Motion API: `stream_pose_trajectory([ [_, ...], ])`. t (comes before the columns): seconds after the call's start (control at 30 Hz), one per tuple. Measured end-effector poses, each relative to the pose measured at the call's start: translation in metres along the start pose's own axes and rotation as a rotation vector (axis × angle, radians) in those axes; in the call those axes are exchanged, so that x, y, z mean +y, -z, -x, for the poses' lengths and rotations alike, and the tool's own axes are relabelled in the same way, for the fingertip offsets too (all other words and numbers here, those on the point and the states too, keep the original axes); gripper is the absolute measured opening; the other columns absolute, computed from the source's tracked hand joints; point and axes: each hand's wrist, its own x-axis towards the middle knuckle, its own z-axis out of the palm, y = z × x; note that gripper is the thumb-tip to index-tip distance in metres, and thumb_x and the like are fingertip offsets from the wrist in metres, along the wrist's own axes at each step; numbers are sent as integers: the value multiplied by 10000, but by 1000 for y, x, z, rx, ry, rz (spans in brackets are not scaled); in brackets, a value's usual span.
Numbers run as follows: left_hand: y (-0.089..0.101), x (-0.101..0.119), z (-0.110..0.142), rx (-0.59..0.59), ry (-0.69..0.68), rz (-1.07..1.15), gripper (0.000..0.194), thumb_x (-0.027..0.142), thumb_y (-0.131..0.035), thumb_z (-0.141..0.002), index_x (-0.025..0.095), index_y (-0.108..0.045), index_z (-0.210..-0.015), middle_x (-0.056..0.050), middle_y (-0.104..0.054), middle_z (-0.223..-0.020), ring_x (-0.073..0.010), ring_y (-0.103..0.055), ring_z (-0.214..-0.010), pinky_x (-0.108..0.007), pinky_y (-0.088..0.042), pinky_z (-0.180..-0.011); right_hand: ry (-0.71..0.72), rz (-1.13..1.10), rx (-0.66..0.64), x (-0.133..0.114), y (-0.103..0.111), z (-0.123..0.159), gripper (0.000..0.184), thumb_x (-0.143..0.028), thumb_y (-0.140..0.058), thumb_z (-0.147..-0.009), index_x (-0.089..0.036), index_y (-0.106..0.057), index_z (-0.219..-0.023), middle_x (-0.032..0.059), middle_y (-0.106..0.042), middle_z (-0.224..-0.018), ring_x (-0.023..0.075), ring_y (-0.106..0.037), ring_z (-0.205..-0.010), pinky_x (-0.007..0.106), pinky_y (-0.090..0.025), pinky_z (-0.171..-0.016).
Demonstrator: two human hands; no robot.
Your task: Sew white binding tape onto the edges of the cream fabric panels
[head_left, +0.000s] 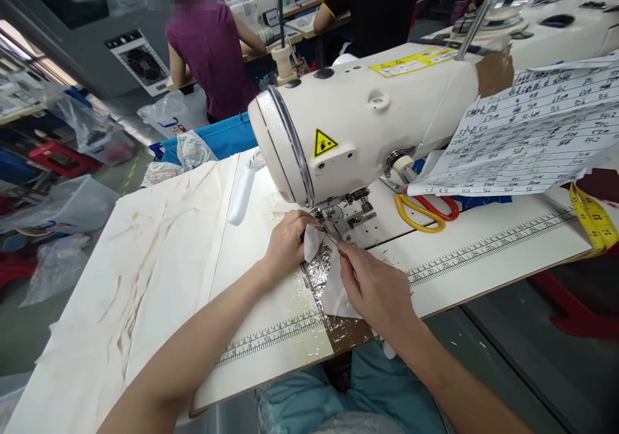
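My left hand (287, 240) pinches a small white fabric piece (313, 240) just left of the needle area (333, 218) of a cream sewing machine (367, 118). My right hand (377, 289) rests on the white fabric at the table's front, its fingers closed on a thin metal tool (333, 240) whose tip points at the presser foot. Both hands lie on the white table (483, 260) with a printed ruler along its front.
Scissors with red and yellow handles (425, 209) lie right of the needle under a handwritten paper sheet (532, 131). A yellow tape measure (594, 218) hangs at the right edge. Cream cloth (135, 273) covers the table's left. Two people (213, 53) sit at machines behind.
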Motion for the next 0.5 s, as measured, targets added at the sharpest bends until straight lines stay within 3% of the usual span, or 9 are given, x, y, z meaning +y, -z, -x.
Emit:
stream_pose_trajectory([
  [0.2,-1,-1,-2,-29,-1,-89,40,176,-532,-904,192,-565,-920,-59,-652,-915,-190,-590,-860,-330,-519,-719,11,18,-12,0,0,1,330,-230,-380,-1019,-145,-664,-1165,72,-780,-952,162,-706,-688,270,-449,-511],
  [0.5,2,-2,-1,-7,56,-11,130,220,-552,-936,207,-530,-809,-23,-677,-887,-159,-631,-838,-305,-518,-713,-8,2,-41,0,1,0,317,-214,-383,-1009,-150,-662,-1147,84,-779,-947,163,-705,-686,261,-429,-507],
])
